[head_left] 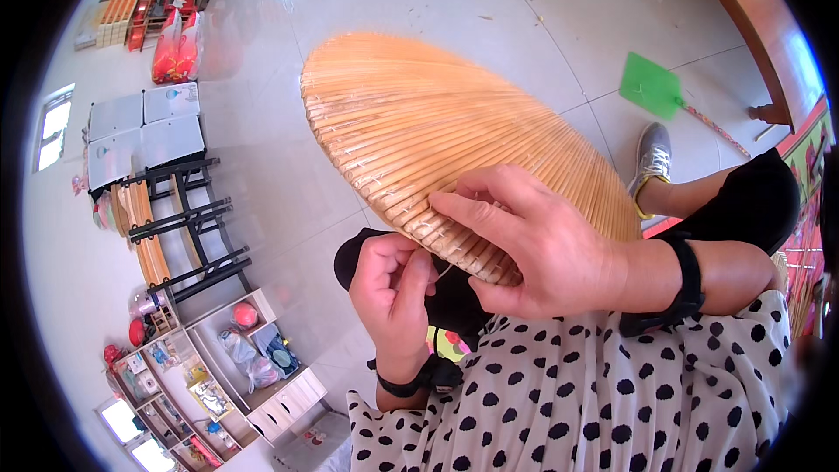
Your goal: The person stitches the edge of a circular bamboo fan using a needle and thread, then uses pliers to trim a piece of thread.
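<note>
A large straw-coloured pleated palm-leaf fan is tilted across my lap, its ribs spreading toward the far left. Pale stitches show along its near rim. My right hand grips the fan near that rim, fingers on the upper face and thumb by the edge. Just under the rim, my left hand has thumb and fingers pinched together. A thin pale thread runs from beside the left fingertips toward the fan's edge. Whether a needle is in the pinch is hidden.
A green fly swatter lies on the tiled floor, right of the fan, near a grey shoe. Black-legged folded furniture, white boxes and an open shelf unit line the left. A wooden furniture edge curves at upper right.
</note>
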Available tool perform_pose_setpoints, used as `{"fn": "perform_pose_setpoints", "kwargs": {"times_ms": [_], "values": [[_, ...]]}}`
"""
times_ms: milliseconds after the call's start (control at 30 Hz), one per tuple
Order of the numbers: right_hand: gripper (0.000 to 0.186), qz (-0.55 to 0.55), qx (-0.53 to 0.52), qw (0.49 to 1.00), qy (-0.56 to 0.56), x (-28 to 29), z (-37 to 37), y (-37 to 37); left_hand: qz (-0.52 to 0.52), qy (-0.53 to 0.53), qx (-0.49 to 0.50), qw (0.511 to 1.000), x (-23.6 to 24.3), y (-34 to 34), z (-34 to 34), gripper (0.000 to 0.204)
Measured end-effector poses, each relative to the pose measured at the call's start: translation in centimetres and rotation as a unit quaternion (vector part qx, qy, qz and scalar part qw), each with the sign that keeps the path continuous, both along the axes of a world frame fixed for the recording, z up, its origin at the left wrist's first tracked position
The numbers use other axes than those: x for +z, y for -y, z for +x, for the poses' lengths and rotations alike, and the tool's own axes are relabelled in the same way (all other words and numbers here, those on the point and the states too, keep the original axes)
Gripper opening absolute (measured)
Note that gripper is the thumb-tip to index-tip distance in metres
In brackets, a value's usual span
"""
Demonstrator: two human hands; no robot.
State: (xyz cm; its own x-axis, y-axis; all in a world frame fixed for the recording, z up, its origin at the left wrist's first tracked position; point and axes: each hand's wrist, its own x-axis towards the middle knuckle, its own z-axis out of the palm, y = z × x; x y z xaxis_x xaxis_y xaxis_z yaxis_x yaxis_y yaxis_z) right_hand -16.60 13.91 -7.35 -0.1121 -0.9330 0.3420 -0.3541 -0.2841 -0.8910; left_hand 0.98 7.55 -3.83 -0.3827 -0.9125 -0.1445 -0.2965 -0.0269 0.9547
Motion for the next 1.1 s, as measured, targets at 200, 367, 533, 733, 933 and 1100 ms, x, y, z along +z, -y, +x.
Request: {"fn": "perform_pose_setpoints", "kwargs": {"times_ms": [200,367,533,733,933,1100], "values": [[0.066,-0.002,0.009,1.000,-0.006,-0.2,-0.2,0.1,-0.016,0.026,0.018,0.999,0.3,-0.1,-0.5,0.003],[0.064,-0.025,-0.006,1.000,-0.016,-0.2,-0.2,0.1,-0.012,0.004,0.016,1.000,0.2,0.3,-1.2,0.007],[0.067,-0.013,-0.006,1.000,-0.018,0.0,0.0,0.0,-0.001,-0.035,0.019,0.999,0.7,0.5,-2.5,0.009],[0.063,-0.027,-0.041,0.997,-0.059,-0.1,0.2,-0.4,0.031,-0.088,0.012,0.996,0.6,0.7,-3.4,0.013],[0.062,0.017,-0.036,0.997,-0.072,1.3,-0.6,0.0,-0.045,-0.046,-0.028,0.998,1.2,2.5,-3.4,0.023],[0.048,0.031,-0.058,0.989,-0.131,2.3,-3.4,0.5,-0.521,0.231,-0.026,0.821,2.2,8.4,-3.1,0.057]]}}
